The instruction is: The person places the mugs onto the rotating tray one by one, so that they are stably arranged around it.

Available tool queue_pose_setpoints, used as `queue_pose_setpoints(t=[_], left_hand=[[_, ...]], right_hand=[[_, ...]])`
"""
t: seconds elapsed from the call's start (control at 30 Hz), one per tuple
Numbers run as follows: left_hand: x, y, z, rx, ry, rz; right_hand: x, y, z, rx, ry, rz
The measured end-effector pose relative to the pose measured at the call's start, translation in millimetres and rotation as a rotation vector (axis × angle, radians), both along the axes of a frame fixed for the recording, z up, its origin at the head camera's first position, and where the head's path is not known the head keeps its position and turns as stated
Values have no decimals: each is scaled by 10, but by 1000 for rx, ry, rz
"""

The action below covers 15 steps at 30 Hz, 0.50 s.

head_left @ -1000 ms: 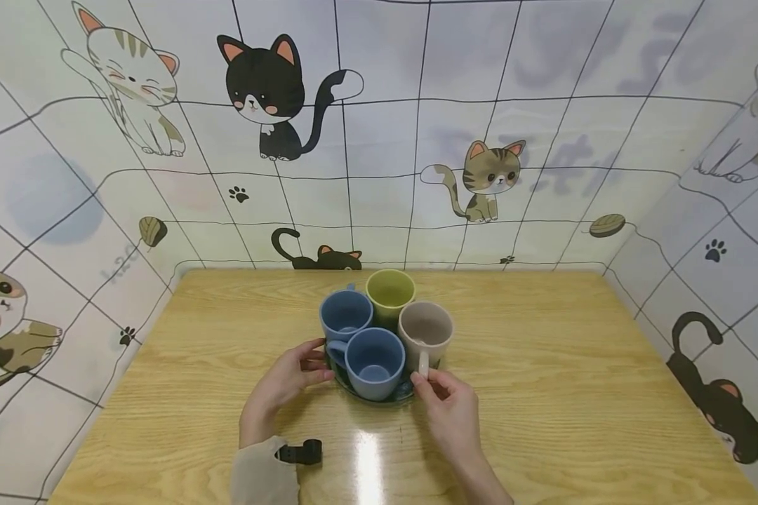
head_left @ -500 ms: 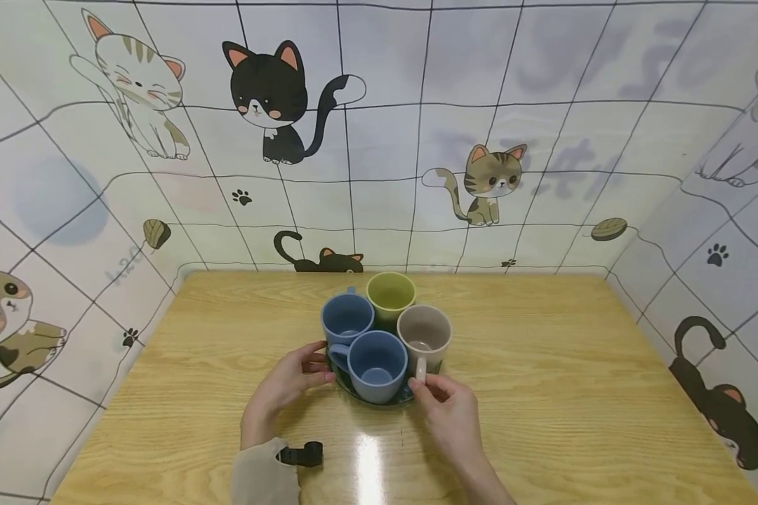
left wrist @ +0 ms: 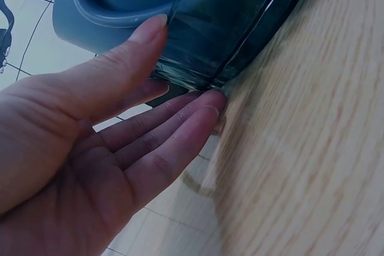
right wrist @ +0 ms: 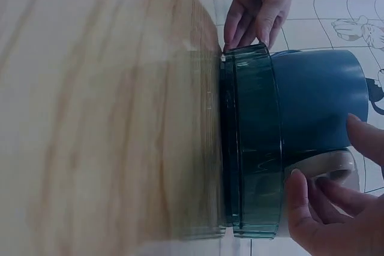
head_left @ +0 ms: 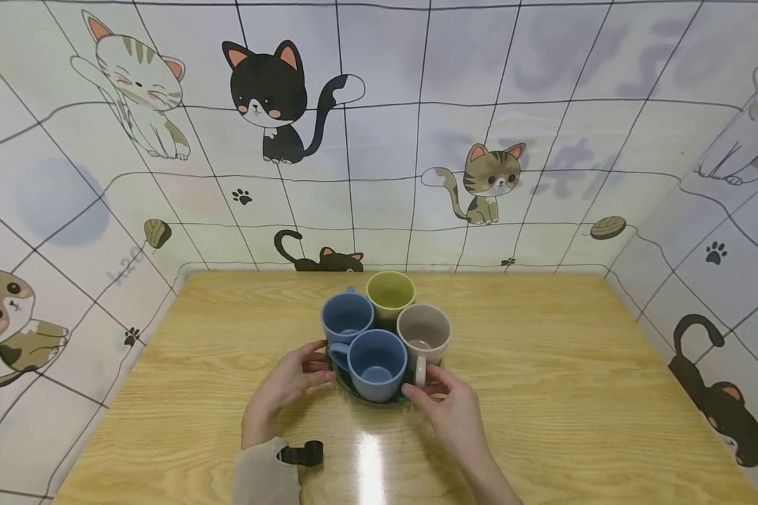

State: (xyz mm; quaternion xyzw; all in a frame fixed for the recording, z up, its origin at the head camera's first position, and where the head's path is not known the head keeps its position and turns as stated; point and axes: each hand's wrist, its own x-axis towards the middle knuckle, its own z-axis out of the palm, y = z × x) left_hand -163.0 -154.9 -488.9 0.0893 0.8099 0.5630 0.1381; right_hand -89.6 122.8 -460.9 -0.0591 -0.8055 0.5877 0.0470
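Observation:
A round green glass dish (head_left: pixel 351 388) sits on the table with mugs standing close together in it. A beige mug (head_left: pixel 424 328) is on the right side, its handle (right wrist: pixel 327 163) facing me. At the front is a blue mug (head_left: pixel 377 365); another blue mug (head_left: pixel 347 314) and a yellow-green mug (head_left: pixel 390 292) stand behind. My left hand (head_left: pixel 284 380) rests its extended fingertips against the dish's lower left side, thumb near the rim. My right hand (head_left: pixel 451 414) is around the beige handle, fingers at it and thumb apart from it.
The wooden table (head_left: pixel 543 379) stretches to both sides of the dish. Behind and beside it rises a cat-patterned wall covering (head_left: pixel 379 140). A black strap (head_left: pixel 302 454) circles my left wrist over a beige sleeve (head_left: pixel 265 473).
My right thumb has moved off the beige mug's handle, slightly left and down, and the fingers have loosened. My left hand and the mugs stay nearly still.

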Motion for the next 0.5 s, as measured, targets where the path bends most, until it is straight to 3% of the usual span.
queue_pose_setpoints(t=[0.33, 0.5], left_hand=[[-19, -31, 37, -23, 3, -12], [22, -117, 125, -98, 14, 11]], right_hand=[[53, 106, 59, 77, 32, 71], [125, 247, 113, 202, 92, 102]])
